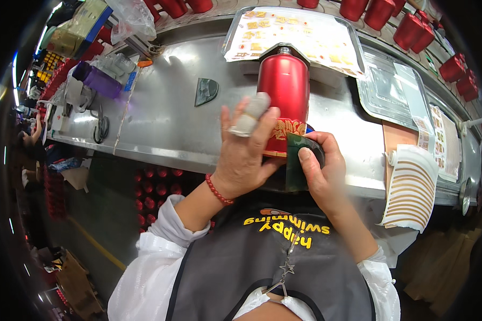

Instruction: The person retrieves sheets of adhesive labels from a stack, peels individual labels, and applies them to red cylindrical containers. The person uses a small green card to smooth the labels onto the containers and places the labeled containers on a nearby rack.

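A glossy red metal bottle lies in front of me, its neck pointing away and a gold patterned decal band near its bottom end. My right hand grips a dark green, see-through scraper between thumb and fingers, its edge at the decal band. On the left of the bottle is my left hand, fingers apart, with a grey-white wrap around one finger. Whether its thumb touches the bottle's underside cannot be made out. A second dark scraper piece lies on the metal bench.
Behind the bottle rests a tray with a sheet of gold decals. At right are a clear-lidded tray and a sheet of gold strips. A purple bottle lies far left. Several red bottles line the back.
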A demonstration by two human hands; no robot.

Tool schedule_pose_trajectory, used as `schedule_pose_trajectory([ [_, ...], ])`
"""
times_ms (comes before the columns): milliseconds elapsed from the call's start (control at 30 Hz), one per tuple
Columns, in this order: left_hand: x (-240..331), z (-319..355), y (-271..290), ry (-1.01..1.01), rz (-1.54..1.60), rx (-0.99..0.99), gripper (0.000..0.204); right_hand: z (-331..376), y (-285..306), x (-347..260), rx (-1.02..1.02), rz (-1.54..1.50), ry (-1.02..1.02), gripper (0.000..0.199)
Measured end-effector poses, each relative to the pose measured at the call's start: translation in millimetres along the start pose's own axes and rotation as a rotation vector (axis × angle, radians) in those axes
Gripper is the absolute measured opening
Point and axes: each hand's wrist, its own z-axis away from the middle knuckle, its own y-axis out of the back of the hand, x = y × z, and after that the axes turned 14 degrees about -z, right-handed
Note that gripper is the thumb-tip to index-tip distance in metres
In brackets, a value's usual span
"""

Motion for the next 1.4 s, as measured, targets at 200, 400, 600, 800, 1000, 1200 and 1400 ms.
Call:
schedule_pose_trajectory([
  [200, -20, 24, -13, 0.096, 0.310, -0.032, 0.074, 3, 5, -2, -0.062, 0.004, -0.049, 0.019],
  [400, 3, -9, 1, -0.124, -0.054, -0.045, 0.070, 3, 9, 0, -0.057, -0.021, -0.058, 0.021],
  [600, -19, 28, -15, 0.155, 0.234, -0.109, 0.073, 3, 10, 0, -0.101, -0.002, 0.008, 0.023],
  [800, -2, 3, -21, 0.000, 0.028, 0.002, 0.085, -3, 35, -11, -0.147, 0.106, 0.043, 0.033],
  [1000, -9, 14, -28, 0.058, 0.048, 0.040, 0.089, -82, 289, -16, 0.222, 1.222, 0.129, 0.052],
  [1200, -12, 19, -34, 0.107, 0.181, 0.013, 0.092, -106, 380, -10, 0.101, 1.634, -0.447, 0.042],
  [1400, -17, 26, -35, 0.147, 0.279, -0.031, 0.099, -138, 413, -4, 0.207, 1.773, -0.337, 0.031],
])
